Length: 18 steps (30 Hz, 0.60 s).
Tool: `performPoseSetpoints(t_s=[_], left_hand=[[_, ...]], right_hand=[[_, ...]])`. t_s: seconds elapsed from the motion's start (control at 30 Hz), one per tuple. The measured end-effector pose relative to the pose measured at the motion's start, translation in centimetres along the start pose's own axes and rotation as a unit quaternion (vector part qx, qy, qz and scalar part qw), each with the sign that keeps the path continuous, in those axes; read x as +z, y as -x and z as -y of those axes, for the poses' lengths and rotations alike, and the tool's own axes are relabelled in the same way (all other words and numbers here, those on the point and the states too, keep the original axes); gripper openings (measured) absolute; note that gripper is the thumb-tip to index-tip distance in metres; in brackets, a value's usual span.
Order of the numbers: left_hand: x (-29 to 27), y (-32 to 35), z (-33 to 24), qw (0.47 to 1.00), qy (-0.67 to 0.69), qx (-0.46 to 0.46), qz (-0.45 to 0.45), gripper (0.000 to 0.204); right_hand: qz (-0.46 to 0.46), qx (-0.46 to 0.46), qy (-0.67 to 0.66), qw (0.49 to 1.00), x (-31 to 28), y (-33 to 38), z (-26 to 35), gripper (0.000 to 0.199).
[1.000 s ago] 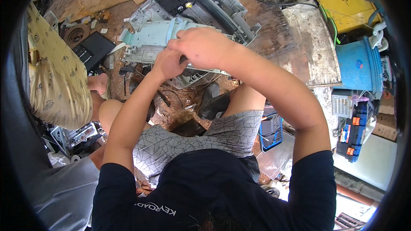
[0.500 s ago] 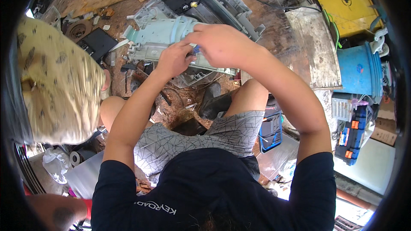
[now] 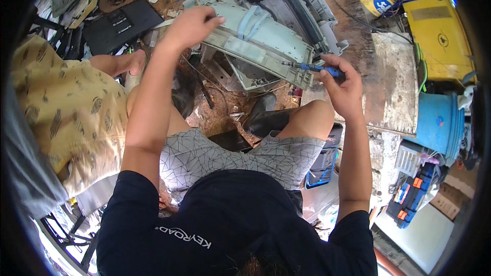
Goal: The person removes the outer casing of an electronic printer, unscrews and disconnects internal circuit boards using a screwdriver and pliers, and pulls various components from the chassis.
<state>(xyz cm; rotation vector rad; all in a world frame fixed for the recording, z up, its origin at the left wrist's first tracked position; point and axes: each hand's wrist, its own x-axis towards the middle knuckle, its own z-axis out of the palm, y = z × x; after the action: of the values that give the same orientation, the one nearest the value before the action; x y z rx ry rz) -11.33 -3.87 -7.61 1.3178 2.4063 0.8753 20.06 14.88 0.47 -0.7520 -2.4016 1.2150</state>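
Observation:
A pale green plastic panel (image 3: pixel 276 33), crossed by light blue straps (image 3: pixel 249 24), lies over a grey machine housing (image 3: pixel 327 18). My left hand (image 3: pixel 186 29) is curled over the panel's left end, thumb pointing right; its fingertips are partly hidden. At the panel's right end, my right hand (image 3: pixel 345 91) grips a blue and black screwdriver (image 3: pixel 319 69) by the handle. Its metal tip points left and sits over the panel's near rail; I cannot tell whether it touches. Beneath the panel, an open grey frame (image 3: pixel 250 79) shows.
A seated person in patterned yellow cloth (image 3: pixel 82 112) is close on my left. Beyond lies a flat black panel (image 3: pixel 123 24). On the right are a worn board (image 3: pixel 391 79), a yellow case (image 3: pixel 440 36), a blue bucket (image 3: pixel 437 128) and a toolbox (image 3: pixel 411 194). Debris litters the ground.
My hands have parted: the left has moved to the panel's left end, the right out to its right end with the screwdriver. The whole view has turned somewhat.

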Motion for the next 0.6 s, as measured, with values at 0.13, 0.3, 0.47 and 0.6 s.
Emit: performPoseSetpoints(t_s=[0.13, 0.3, 0.47, 0.6], left_hand=[[-3.1, 1.3, 3.7, 0.997, 0.003, -0.076, 0.016, 0.036], [-1.0, 2.2, 6.0, 0.991, -0.044, -0.122, -0.03, 0.058], [8.2, 3.7, 3.6, 0.802, 0.309, -0.275, -0.431, 0.1], [11.7, 6.3, -0.5, 0.704, 0.626, -0.315, -0.112, 0.072]], right_hand=[[0.0, -0.093, 0.039, 0.995, 2.4, -3.4, 1.8, 0.022], [0.1, -0.161, 0.126, 0.974, 6.6, -8.2, 4.0, 0.017], [0.162, -0.204, 0.19, 0.947, 9.5, -11.1, 4.4, 0.019], [0.191, -0.169, 0.209, 0.944, 9.4, -11.6, 4.5, 0.019]])
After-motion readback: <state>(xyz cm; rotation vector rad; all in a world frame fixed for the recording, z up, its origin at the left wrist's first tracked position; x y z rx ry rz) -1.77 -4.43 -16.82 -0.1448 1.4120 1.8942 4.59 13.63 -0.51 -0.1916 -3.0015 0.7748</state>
